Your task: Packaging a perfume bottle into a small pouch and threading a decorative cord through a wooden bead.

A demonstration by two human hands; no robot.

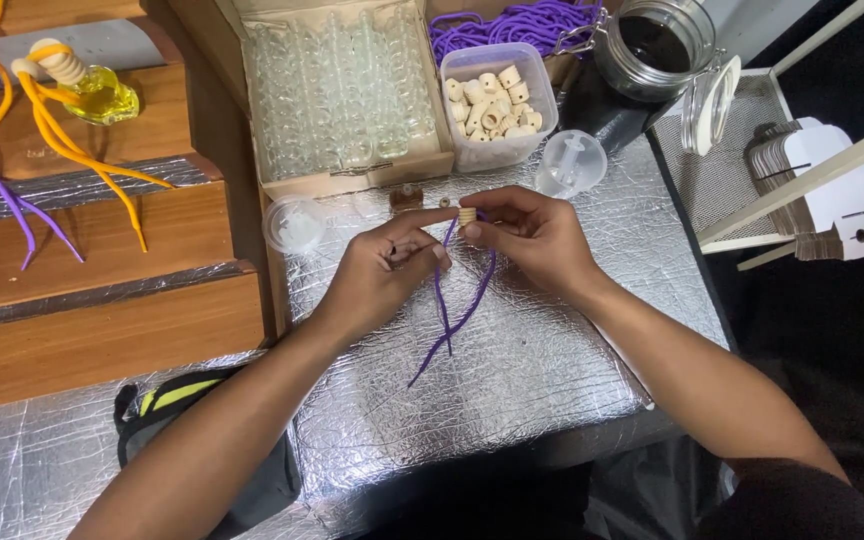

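Observation:
My left hand (384, 270) and my right hand (532, 235) meet over a silver foil-covered table (552, 350). Between the fingertips of both hands sits a small wooden bead-like cap (467, 215). A purple cord (449, 310) runs up through it, and its two ends hang down toward me across the foil. My left thumb and forefinger pinch the cord just below the cap. My right fingers grip the cap itself.
Behind my hands stand a cardboard box of small glass bottles (337, 85), a plastic tub of wooden caps (492, 105), a glass jar (657, 45), two clear lids (295, 225) and more purple cords (512, 25). A finished yellow bottle with orange cord (102, 95) lies on wooden steps at left.

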